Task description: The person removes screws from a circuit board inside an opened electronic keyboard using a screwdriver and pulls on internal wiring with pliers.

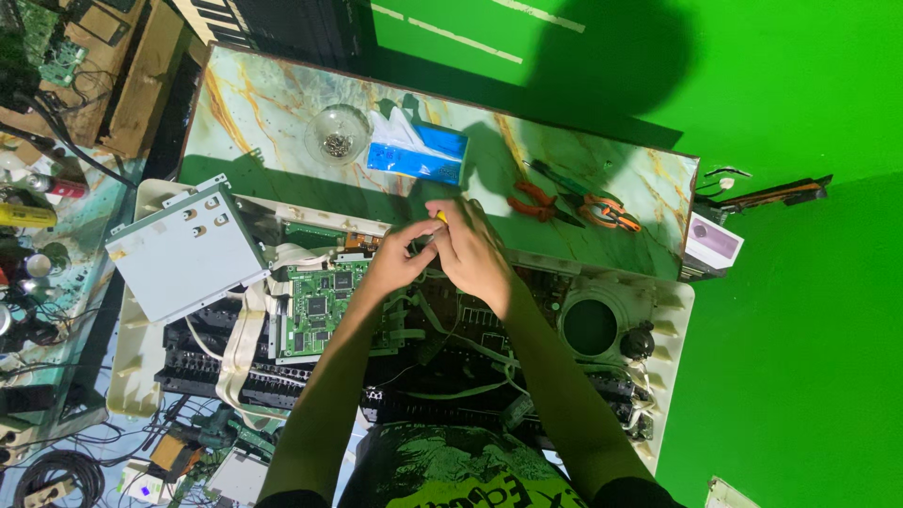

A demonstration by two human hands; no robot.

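Opened device (621, 376): wide cream casing lying across the near part of the view, lid off, black frame, flat ribbon cables and grey wires exposed inside.
Marble-patterned table (273, 103): beyond the casing, long and pale green with orange veins.
Grey metal cover (183, 249): tilted, resting over the casing's left end.
Green circuit board (320, 306): seated inside the casing, just left of the hands, beside the metal cover.
Blue tissue box (423, 155): on the table, behind the hands, white tissue sticking up.
Glass bowl (337, 134): just left of the tissue box, small screws inside.
Orange-handled pliers (534, 202): on the table, right of the hands; a second orange-handled tool just beyond.
Right hand (475, 254): above the casing's far edge, fingers curled shut around a yellow-handled tool (440, 216).
Left hand (393, 263): touching the right hand, fingertips pinched together at the tool's lower part; exact grip hidden.
Yellow-handled tool: only the handle tip visible above the right hand's fingers.
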